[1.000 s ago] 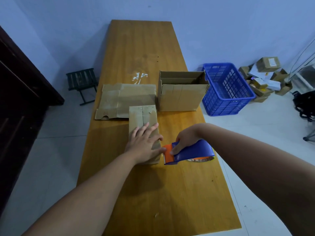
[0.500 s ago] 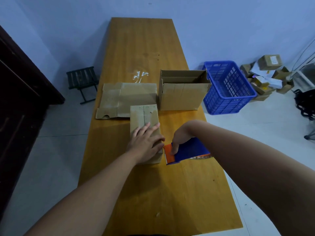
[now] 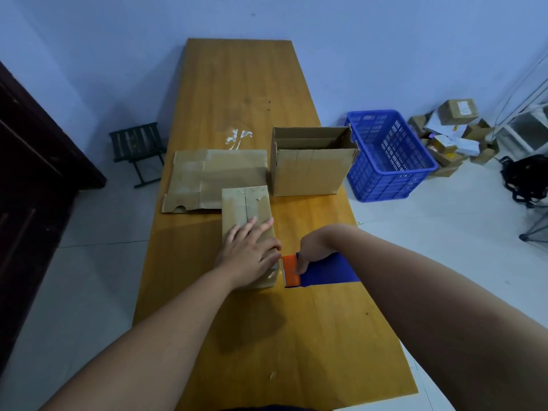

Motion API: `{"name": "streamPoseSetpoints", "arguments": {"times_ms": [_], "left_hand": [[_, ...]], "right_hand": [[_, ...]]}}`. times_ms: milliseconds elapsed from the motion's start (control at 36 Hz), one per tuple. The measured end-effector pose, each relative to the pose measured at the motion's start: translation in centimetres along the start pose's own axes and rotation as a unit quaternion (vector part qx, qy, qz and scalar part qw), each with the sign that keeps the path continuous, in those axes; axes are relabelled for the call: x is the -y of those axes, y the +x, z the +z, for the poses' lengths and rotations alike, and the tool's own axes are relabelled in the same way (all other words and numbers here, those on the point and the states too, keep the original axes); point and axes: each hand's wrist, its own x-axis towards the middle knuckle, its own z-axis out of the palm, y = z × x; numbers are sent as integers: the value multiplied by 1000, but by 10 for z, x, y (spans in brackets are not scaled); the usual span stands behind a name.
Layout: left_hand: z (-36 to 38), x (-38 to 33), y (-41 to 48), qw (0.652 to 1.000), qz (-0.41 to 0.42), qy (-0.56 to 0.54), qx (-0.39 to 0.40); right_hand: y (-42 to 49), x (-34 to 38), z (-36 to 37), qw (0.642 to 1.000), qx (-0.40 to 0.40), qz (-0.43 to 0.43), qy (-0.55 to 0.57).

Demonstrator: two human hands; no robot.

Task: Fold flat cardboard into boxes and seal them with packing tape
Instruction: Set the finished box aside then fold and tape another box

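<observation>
Small box point(image 3: 247, 221): mid-table point(image 3: 237, 84), flaps closed, seam up.
Left hand point(image 3: 247, 253): spread flat, pressing its near end.
Right hand point(image 3: 314, 250): clamped on blue-orange tape dispenser point(image 3: 317, 272), at box's 3 o'clock.
Open box point(image 3: 308, 170): 1 o'clock.
Flat cardboard point(image 3: 207, 176): 11 o'clock.

A bare packing room with plain blue walls and a pale tiled floor. A long wooden table point(image 3: 249, 93) fills the centre; at right, a blue plastic crate point(image 3: 388, 161) and a heap of small cardboard parcels point(image 3: 453, 134).
</observation>
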Motion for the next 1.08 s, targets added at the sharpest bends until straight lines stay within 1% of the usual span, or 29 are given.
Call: {"name": "streamPoseSetpoints", "arguments": {"times_ms": [250,472,528,556,639,694,750,778,833,889,1000,1083], "left_hand": [[5,1,3,1000,-2,19,-11],[3,-3,3,1000,-14,-4,-6],[2,-2,0,1000,-2,-9,2],[3,-1,-3,1000,8,-5,10],[5,2,-9,1000,17,0,14],[3,4,-8,1000,14,1,9],[3,3,-6,1000,11,-1,13],[4,2,-6,1000,10,-1,14],[5,1,-7,1000,8,-2,15],[5,1,-8,1000,4,-3,14],[5,0,-7,1000,-2,1,10],[6,1,-7,1000,1,-5,4]], "right_hand": [[-2,-5,10,999,-20,-15,44],[4,-6,16,995,-81,-18,53],[4,-13,17,991,-119,-1,67],[3,-22,19,988,-140,22,64],[0,-63,26,986,-143,85,29],[0,-83,31,983,-148,98,43],[3,-88,35,978,-162,92,89],[5,-87,38,977,-171,89,93],[12,-81,45,975,-197,87,58],[17,-72,54,967,-241,82,21],[27,-57,77,936,-347,49,16],[34,-50,97,926,-376,30,-3]]}}
